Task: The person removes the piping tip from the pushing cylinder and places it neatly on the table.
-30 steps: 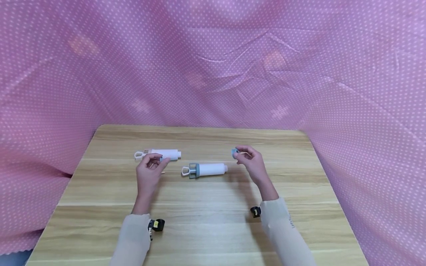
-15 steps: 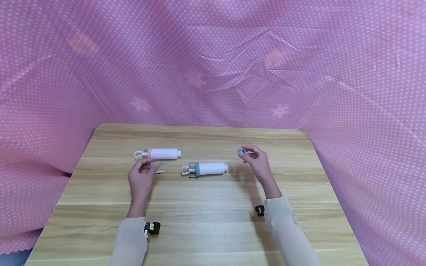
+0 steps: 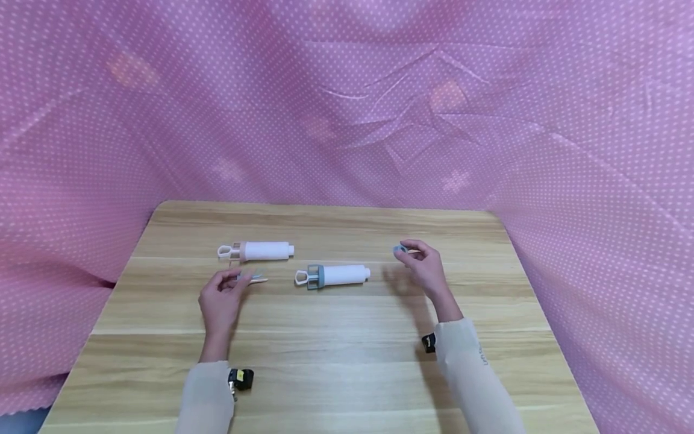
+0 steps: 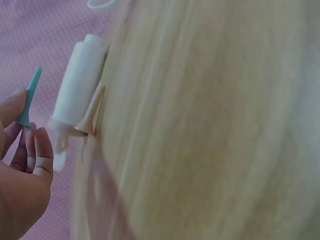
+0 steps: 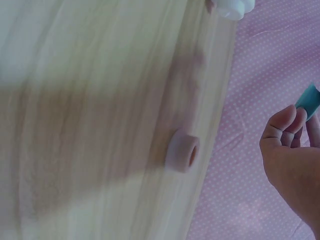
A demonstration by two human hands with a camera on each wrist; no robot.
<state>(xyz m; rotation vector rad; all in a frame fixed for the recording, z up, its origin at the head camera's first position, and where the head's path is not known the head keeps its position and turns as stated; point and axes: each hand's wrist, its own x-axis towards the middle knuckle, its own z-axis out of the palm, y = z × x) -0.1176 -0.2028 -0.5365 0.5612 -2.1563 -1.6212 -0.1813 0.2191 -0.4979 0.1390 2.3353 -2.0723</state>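
Note:
My left hand (image 3: 221, 301) pinches a teal, tapered nozzle (image 4: 30, 97) between thumb and fingers, above the left of the table. Close beside it on the wood lies a pale pink nozzle (image 4: 92, 110). Just beyond, a white syringe-like press (image 3: 267, 251) with a pink collar and loop handle rests on its side. A second white press (image 3: 345, 275), with a teal collar, lies nearer the middle. At the right, my right hand (image 3: 426, 272) pinches a small teal ring cap (image 3: 399, 249) in the air. The right wrist view shows a pink ring cap (image 5: 181, 151) standing on the table.
The wooden table (image 3: 336, 361) has rounded far corners. A pink dotted cloth (image 3: 347, 120) hangs behind it and along both sides. Each sleeve carries a black wrist camera, such as the left camera (image 3: 241, 378).
My left hand has drawn left and toward me with the teal nozzle, uncovering the pink-collared press. The right hand has shifted slightly right with the teal ring cap. Both presses stay put.

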